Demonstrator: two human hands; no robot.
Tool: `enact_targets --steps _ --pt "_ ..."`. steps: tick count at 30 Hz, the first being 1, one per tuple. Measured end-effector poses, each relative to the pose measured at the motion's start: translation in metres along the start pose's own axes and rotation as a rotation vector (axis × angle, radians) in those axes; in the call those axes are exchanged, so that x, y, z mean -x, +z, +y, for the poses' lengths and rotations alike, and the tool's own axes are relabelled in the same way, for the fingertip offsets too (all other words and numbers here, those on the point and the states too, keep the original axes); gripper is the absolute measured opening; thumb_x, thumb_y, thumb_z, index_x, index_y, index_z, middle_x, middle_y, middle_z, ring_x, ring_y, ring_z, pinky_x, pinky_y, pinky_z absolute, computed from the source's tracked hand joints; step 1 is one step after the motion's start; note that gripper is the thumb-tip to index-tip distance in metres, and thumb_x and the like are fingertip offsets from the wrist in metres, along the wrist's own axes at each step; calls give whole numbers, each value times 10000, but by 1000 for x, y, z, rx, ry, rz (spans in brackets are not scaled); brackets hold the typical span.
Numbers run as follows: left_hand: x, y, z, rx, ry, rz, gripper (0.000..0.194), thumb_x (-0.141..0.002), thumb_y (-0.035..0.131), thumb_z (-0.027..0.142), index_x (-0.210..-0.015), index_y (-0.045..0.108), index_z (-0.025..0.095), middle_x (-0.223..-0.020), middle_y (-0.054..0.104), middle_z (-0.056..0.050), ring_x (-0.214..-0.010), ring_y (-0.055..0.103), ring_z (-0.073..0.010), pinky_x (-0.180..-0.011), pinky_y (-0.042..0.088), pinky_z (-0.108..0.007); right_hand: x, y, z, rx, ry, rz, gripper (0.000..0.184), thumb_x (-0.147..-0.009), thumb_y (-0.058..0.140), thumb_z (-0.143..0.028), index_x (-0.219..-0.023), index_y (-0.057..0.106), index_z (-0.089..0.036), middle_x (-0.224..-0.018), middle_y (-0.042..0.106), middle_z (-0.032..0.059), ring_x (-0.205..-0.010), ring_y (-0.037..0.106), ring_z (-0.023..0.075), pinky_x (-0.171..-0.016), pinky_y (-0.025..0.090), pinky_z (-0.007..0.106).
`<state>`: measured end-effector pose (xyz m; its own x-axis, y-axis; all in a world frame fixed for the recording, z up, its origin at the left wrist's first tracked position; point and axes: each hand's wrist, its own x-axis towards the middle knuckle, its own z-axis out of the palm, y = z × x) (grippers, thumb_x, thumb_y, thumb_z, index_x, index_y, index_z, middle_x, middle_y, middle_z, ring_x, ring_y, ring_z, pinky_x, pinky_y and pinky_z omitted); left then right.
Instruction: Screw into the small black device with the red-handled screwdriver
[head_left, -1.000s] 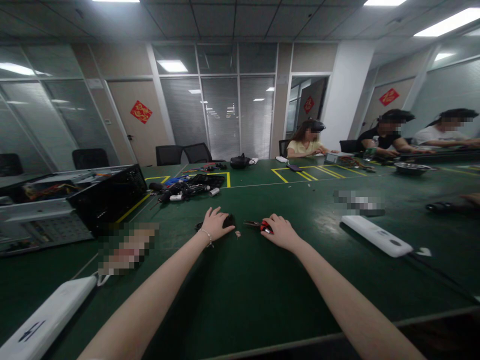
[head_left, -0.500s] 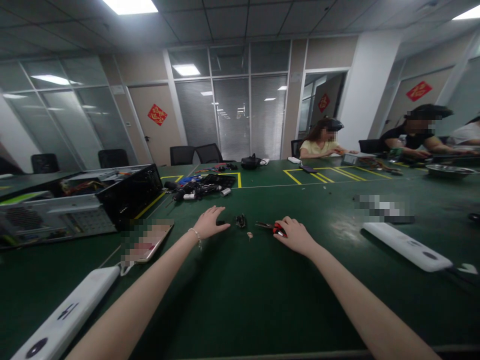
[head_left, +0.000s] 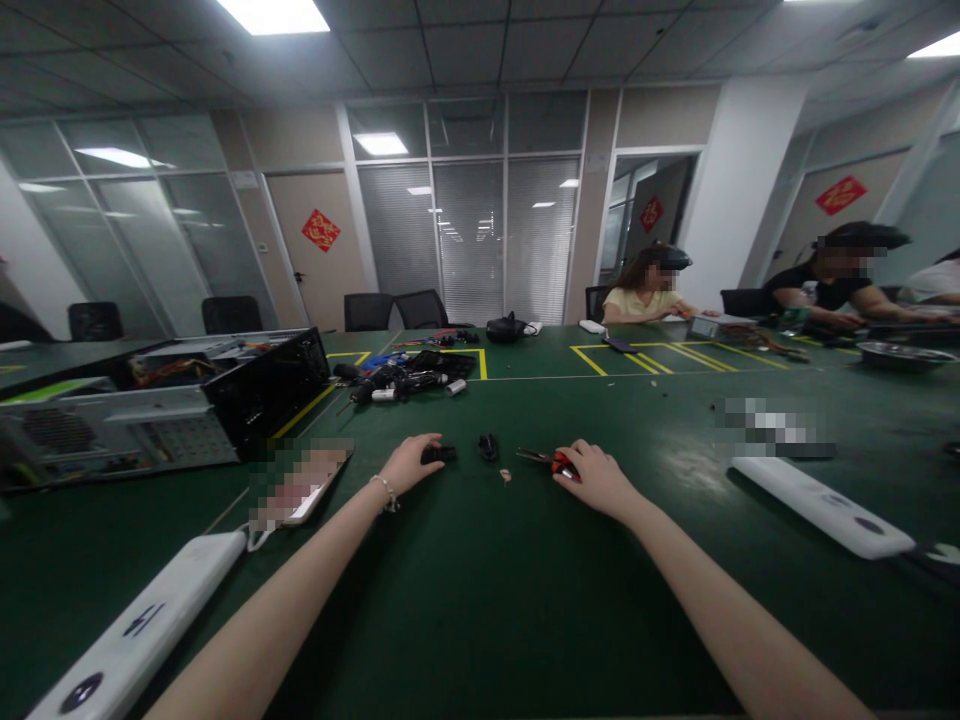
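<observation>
My left hand [head_left: 409, 464], with a beaded bracelet at the wrist, has its thumb and fingers closed around the near end of a small black object [head_left: 442, 454]; its kind is too small to tell. My right hand [head_left: 598, 472] rests on the table, closed over the red handles of a pair of pliers [head_left: 534, 456], whose jaws point left. Between the hands lies a bundle of black cable [head_left: 488, 447]. Just nearer to me is a small pale scrap [head_left: 505, 476], apart from both hands.
An opened computer case [head_left: 262, 395] stands at the left. Tools, including a black drill [head_left: 367, 385], are heaped beyond my left hand. A phone [head_left: 315, 485] and white power strips [head_left: 142, 630] flank my arms. Two co-workers sit at the far right, with a metal bowl [head_left: 907, 356] near them.
My left hand has closed from spread fingers onto the small black object. My right hand stays on the pliers. The view has shifted slightly.
</observation>
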<state>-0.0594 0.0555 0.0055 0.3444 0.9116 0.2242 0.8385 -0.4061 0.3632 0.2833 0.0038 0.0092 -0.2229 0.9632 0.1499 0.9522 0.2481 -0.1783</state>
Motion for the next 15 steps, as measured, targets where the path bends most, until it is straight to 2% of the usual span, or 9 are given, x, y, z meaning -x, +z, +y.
enact_targets --steps 7,15 --pt "15 -3 13 41 43 -21 504 -707 620 323 -1171 471 191 -1049 593 -51 -994 533 -212 -880 414 -324 -2 4 2 16 -7 15 501 -772 420 -496 -1181 479 -212 -1132 464 108 -994 453 250 -821 362 378" --pt "27 8 53 171 146 -113 489 -712 633 325 -1164 480 219 -1041 579 -43 -958 527 -207 -832 429 -330 -2 4 3 6 -7 18 510 -774 418 -500 -1193 464 -213 -1130 467 102 -1002 453 243 -831 358 369"
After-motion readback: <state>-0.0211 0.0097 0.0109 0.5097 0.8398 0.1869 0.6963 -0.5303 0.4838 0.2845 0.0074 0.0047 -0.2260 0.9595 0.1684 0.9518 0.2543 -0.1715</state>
